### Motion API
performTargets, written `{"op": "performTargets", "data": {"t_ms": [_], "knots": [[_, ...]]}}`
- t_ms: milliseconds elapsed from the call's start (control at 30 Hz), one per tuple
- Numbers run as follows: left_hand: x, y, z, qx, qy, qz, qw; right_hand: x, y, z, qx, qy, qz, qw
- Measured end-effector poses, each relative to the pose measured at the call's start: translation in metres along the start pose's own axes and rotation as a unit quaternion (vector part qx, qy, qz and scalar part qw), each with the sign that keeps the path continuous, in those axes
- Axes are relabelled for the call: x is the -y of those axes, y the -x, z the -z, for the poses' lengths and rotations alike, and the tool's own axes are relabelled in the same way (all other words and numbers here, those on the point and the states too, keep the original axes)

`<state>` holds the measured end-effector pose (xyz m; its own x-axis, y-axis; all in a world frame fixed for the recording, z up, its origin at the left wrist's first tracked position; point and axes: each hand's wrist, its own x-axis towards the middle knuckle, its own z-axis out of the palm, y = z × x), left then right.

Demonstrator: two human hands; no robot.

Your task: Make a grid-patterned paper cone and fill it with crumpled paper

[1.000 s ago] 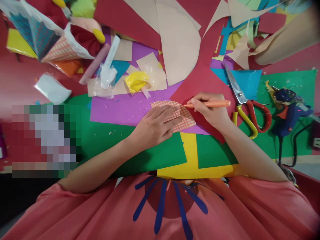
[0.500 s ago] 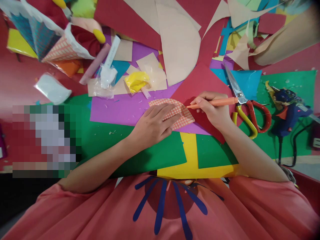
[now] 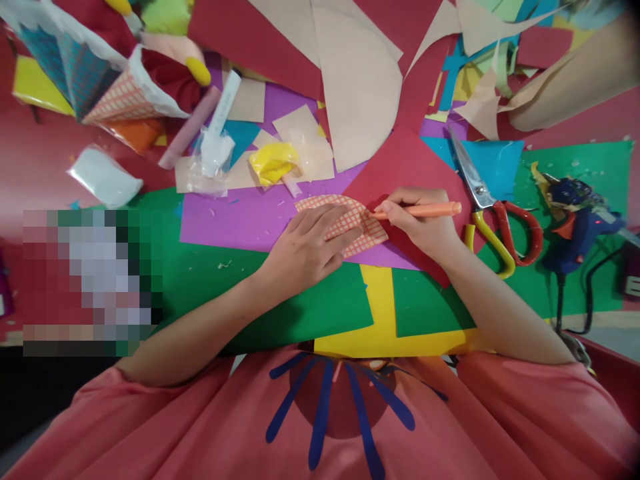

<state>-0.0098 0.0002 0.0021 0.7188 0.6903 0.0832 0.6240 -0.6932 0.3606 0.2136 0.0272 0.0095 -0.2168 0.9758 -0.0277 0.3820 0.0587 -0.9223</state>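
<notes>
A rounded paper piece (image 3: 367, 230) with an orange grid pattern lies on the purple sheet (image 3: 225, 217). My left hand (image 3: 313, 250) rests flat across it, fingers stretched out, covering its left and lower part. Between the fingers of my right hand (image 3: 425, 223) is an orange marker pen (image 3: 435, 209), its tip touching the paper's right side near the curved edge. Red sheet (image 3: 407, 167) lies beneath my right hand. Scissors (image 3: 483, 193) with one red and one yellow handle lie just to the right of that hand.
A blue glue gun (image 3: 575, 233) with a cord sits at the right on green sheet. Wrapped yellow clay (image 3: 274, 163), a white clay packet (image 3: 105, 177) and paper cones (image 3: 135, 87) lie at the upper left. Beige cut sheets (image 3: 357, 87) and a beige roll (image 3: 575, 77) are at the back.
My right hand has shifted slightly left with the marker pen, whose tip has moved further onto the gridded paper. My left hand stays in place.
</notes>
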Motion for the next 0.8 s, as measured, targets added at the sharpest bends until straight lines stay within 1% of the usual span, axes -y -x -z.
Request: {"op": "performTargets", "data": {"t_ms": [100,200,433,600,733,800], "knots": [[0.0013,0.0005,-0.0018,-0.007,-0.006,-0.005,1.000,0.0005,-0.0006,-0.0001,-0.002,0.000,-0.012,1.000],[0.0021,0.0009,-0.0034,-0.016,-0.014,-0.008,1.000,0.0014,-0.0008,0.0001,0.010,-0.001,-0.018,1.000],[0.0017,0.0004,-0.0032,-0.015,-0.008,-0.006,1.000,0.0034,-0.0007,0.0021,0.044,-0.025,-0.024,0.998],[0.0020,0.0010,-0.0034,-0.015,-0.003,-0.006,1.000,0.0049,-0.0007,0.0018,0.024,-0.056,-0.045,0.997],[0.0010,-0.0007,-0.0022,-0.013,0.002,-0.047,0.999,0.0051,-0.0007,-0.0003,0.009,-0.051,-0.044,0.998],[0.0004,-0.0016,-0.0014,-0.007,0.001,-0.056,0.998,0.0047,-0.0005,-0.0008,0.008,-0.042,-0.039,0.998]]}}
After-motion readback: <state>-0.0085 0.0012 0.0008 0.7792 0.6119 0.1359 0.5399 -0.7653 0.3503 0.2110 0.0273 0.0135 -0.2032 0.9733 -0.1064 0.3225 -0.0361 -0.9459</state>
